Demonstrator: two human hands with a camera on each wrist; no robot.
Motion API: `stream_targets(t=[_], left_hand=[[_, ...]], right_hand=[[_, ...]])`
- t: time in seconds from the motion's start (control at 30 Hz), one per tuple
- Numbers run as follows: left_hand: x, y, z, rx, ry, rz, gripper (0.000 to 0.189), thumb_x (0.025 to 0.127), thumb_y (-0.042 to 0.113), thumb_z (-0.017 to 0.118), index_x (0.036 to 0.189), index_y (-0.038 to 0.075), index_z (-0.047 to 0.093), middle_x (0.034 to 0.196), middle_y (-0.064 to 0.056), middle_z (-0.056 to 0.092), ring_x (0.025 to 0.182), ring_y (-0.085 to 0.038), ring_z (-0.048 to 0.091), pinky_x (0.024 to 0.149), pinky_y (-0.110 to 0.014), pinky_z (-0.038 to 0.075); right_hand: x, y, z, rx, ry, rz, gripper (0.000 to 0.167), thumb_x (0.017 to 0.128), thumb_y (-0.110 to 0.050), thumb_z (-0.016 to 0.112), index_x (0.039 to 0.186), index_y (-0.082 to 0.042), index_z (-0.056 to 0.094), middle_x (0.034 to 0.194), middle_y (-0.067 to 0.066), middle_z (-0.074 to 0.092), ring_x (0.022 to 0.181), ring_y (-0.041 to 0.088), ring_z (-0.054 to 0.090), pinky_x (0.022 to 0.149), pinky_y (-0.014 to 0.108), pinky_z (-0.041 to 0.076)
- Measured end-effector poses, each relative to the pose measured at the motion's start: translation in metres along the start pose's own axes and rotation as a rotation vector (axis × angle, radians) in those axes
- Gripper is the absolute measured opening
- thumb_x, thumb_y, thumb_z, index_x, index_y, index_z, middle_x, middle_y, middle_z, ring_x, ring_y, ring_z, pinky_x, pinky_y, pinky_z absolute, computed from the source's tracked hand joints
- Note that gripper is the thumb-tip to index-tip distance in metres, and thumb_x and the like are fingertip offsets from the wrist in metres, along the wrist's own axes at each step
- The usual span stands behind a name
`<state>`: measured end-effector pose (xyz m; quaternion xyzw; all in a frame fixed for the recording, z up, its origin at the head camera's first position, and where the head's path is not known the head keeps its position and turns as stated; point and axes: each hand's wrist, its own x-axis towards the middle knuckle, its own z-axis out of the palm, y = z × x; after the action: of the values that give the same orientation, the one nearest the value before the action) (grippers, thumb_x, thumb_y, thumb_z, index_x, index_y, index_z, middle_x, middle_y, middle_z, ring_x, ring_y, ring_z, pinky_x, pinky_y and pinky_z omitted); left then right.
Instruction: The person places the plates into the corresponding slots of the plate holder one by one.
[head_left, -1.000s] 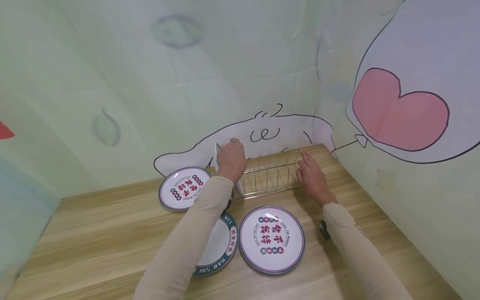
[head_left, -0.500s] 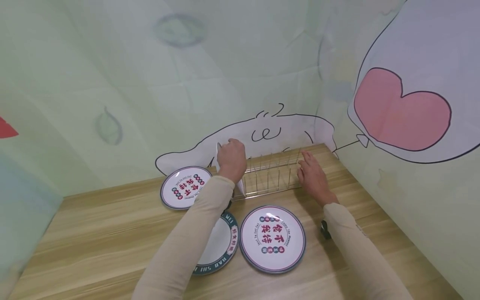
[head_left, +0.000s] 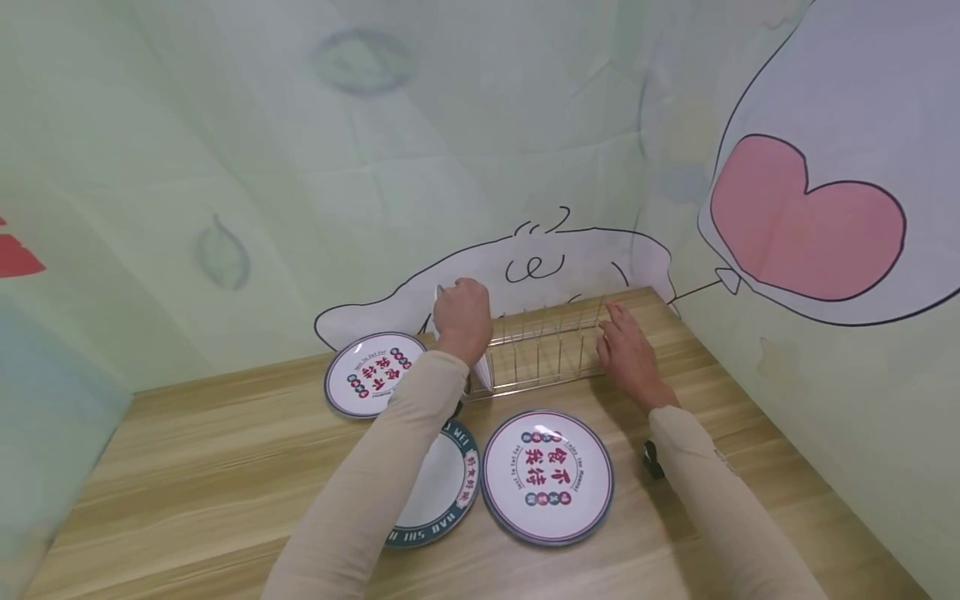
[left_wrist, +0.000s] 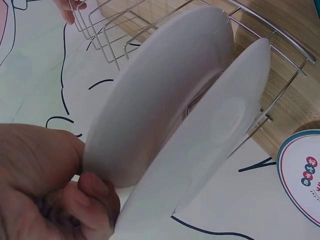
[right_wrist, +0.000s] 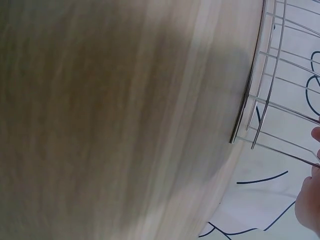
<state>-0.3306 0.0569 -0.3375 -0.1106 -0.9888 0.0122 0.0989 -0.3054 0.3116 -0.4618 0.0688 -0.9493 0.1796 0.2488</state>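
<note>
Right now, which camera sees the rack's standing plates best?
The left wrist view: both standing plates fill its middle, with the left hand at their edges. The head view shows only slivers around that hand; the right wrist, neither.

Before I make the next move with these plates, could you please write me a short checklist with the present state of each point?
1. Left hand gripping a white plate by its edge: ok.
2. Gap between it and its upright neighbour: ok.
3. Right hand at the right end of the wire rack: ok.
4. Right hand's hold firm: cannot tell.
5. Every plate racked: not ok; the left red-lettered plate, front red-lettered plate and green-banded plate lie on the table.
</note>
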Motion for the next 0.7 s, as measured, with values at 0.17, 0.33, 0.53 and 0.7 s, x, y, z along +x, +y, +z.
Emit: stream_targets(t=[0.17, 0.33, 0.53, 0.7], left_hand=[[0.000, 0.000, -0.001, 0.006, 0.002, -0.001, 0.025, 0.094, 0.009, 0.059, 0.112, -0.007, 0.064, 0.097, -0.018, 0.070, 0.072, -0.022, 0.071, 0.054, -0.029, 0.058], [0.000, -0.001, -0.004, -0.023, 0.023, 0.009, 0.015, 0.091, 0.005, 0.060, 0.102, -0.003, 0.067, 0.092, -0.014, 0.069, 0.073, -0.023, 0.070, 0.055, -0.030, 0.059], [-0.002, -0.001, -0.007, -0.073, 0.046, 0.019, 0.007, 0.091, 0.002, 0.059, 0.095, 0.000, 0.064, 0.083, -0.011, 0.067, 0.067, -0.019, 0.066, 0.051, -0.027, 0.055], [-0.004, -0.002, -0.011, -0.112, 0.086, 0.034, 0.006, 0.090, 0.000, 0.058, 0.095, 0.000, 0.060, 0.077, -0.010, 0.064, 0.060, -0.017, 0.062, 0.045, -0.024, 0.051]], right_hand=[[0.001, 0.001, 0.002, 0.001, 0.014, -0.007, 0.027, 0.096, -0.004, 0.056, 0.118, 0.011, 0.061, 0.151, 0.027, 0.043, 0.143, 0.043, 0.039, 0.121, 0.052, 0.029], [0.001, 0.002, 0.004, -0.006, 0.041, -0.020, 0.026, 0.095, -0.004, 0.058, 0.116, 0.011, 0.062, 0.149, 0.027, 0.046, 0.141, 0.044, 0.041, 0.119, 0.053, 0.032], [0.001, 0.005, 0.004, -0.007, 0.043, -0.023, 0.025, 0.095, -0.003, 0.057, 0.116, 0.011, 0.062, 0.150, 0.027, 0.045, 0.141, 0.044, 0.040, 0.120, 0.052, 0.030], [0.000, 0.007, 0.003, -0.012, 0.038, -0.015, 0.027, 0.095, -0.004, 0.056, 0.117, 0.010, 0.062, 0.150, 0.027, 0.045, 0.142, 0.043, 0.040, 0.120, 0.052, 0.030]])
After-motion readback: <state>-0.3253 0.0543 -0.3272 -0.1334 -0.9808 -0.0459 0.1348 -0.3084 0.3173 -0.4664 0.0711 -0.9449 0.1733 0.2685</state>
